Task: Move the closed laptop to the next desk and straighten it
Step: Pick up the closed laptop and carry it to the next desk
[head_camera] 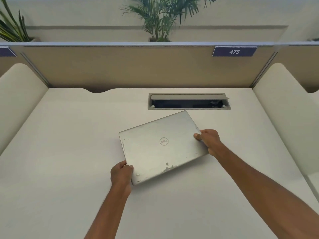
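A closed silver laptop (160, 145) with a round logo and worn patches on its lid lies at the middle of the white desk (69, 152), turned askew with its right side farther from me. My left hand (121, 175) grips its near left corner, thumb on the lid. My right hand (208, 141) grips its right edge, thumb on top. Whether the laptop rests on the desk or is slightly lifted, I cannot tell.
An open cable hatch (189, 101) is set into the desk just behind the laptop. A beige partition (120, 66) with a label reading 475 (234, 52) closes the back. Rounded white side dividers (17, 100) (284, 109) flank the desk. Plants stand behind the partition.
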Demonstrator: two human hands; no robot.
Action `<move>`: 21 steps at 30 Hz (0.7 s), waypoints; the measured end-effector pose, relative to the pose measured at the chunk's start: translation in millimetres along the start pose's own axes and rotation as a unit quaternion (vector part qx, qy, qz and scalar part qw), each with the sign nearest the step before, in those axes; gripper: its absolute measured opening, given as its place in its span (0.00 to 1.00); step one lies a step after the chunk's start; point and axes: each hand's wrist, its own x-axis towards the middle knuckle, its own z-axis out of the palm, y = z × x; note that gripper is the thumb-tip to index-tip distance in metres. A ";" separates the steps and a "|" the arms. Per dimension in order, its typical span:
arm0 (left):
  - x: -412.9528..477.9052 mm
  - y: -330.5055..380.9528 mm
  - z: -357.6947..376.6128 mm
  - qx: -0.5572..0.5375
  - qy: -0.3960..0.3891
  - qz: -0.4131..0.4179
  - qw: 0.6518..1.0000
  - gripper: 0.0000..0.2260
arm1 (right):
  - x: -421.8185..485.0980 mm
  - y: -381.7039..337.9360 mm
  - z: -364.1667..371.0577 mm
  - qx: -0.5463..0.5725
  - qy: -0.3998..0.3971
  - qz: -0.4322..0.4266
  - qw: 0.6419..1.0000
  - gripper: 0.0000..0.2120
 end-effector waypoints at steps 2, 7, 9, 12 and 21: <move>-2.9 -6.5 7.0 0.002 0.003 -0.005 1.000 0.15 | 1.5 8.7 -5.7 0.010 0.002 0.004 1.000 0.19; -4.9 -18.7 19.9 0.022 0.019 -0.009 1.000 0.14 | 7.0 23.6 -13.3 0.007 0.011 0.010 1.000 0.16; -4.0 -21.6 23.7 0.035 0.018 -0.012 0.999 0.13 | 7.8 23.2 -15.0 0.000 0.011 0.007 1.000 0.16; 0.1 -27.5 27.9 0.053 0.024 -0.022 0.998 0.12 | 9.8 21.8 -16.8 -0.009 0.015 0.001 1.000 0.15; -2.3 -32.0 31.2 0.082 0.030 -0.017 0.996 0.11 | 11.7 23.3 -15.0 -0.018 0.026 -0.005 0.999 0.16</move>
